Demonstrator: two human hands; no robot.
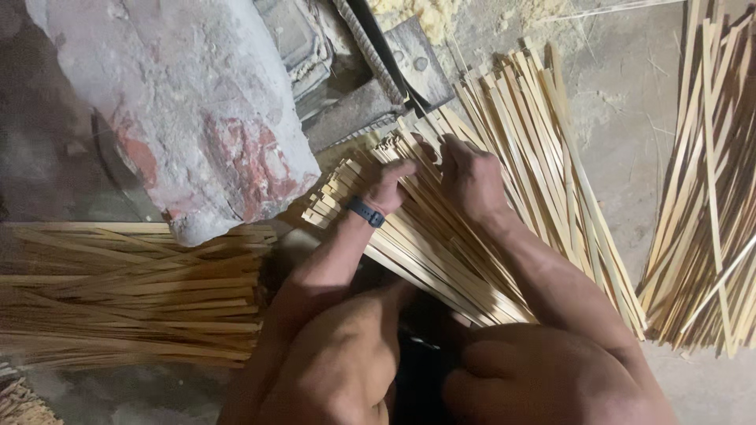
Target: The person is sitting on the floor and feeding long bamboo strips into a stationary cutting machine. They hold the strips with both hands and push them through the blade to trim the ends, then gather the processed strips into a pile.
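Observation:
A fan of pale bamboo strips [512,157] lies on the ground in front of me, running from my knees toward the upper right. My left hand [388,182], with a dark band on its wrist, rests on the strips' near-left ends, fingers curled over them. Just to its right, my right hand [471,175] presses down on the same strips, fingers bent among them. Whether either hand pinches a single strip is hidden. My bare knees fill the bottom of the view.
A second bundle of bamboo strips [126,291] lies at the left, a third pile of strips [709,197] at the right edge. A worn plastered brick pillar [189,102] rises upper left, with dark slabs [354,110] behind the strips. The floor [630,94] is grey concrete.

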